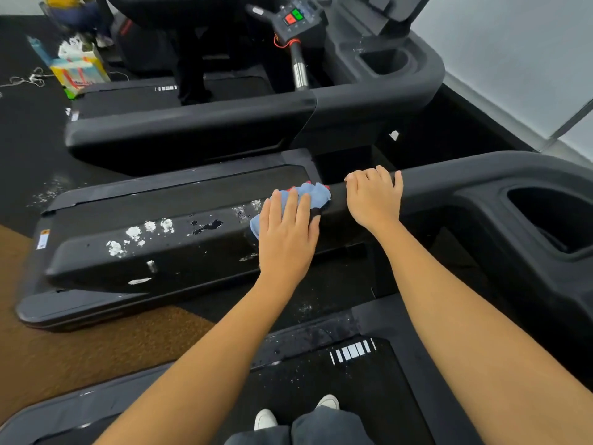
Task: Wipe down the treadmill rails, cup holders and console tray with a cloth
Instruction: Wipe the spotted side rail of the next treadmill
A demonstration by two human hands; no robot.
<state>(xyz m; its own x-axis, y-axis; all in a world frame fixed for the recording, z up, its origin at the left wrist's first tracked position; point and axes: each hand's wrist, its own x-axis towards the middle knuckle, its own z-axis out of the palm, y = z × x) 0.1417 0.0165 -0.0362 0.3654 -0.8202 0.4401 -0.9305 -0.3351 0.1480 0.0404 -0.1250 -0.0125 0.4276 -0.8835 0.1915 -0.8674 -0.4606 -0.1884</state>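
Left hand (287, 234) is flat on the blue cloth (313, 195), palm down, fingers spread over it rather than closed around it, so the grip there is a press, not a clamp. The cloth sits on top of the near treadmill rail (179, 248), about midway along, with part of it poking out past the fingertips. Right hand (373, 197) is just beside the cloth on the same rail, fingers curled over the far edge, empty, bracing.

White foamy patches (138, 234) lie on the rail to the left of the cloth, not yet wiped, plus specks on the floor and the belt (337, 380) where my shoes (264, 419) stand.

Risks as I judge them:
- Flat-palm hold could let the cloth bunch or slide off the rounded rail on a long stroke left.
- Pushing foam off the end may just drop it on the brown mat (96, 348) or deck.
- Wet specks underfoot look slippery, and I'm leaning on the rail.
- The cup holder (552, 220) at right looks untouched and easy to skip.
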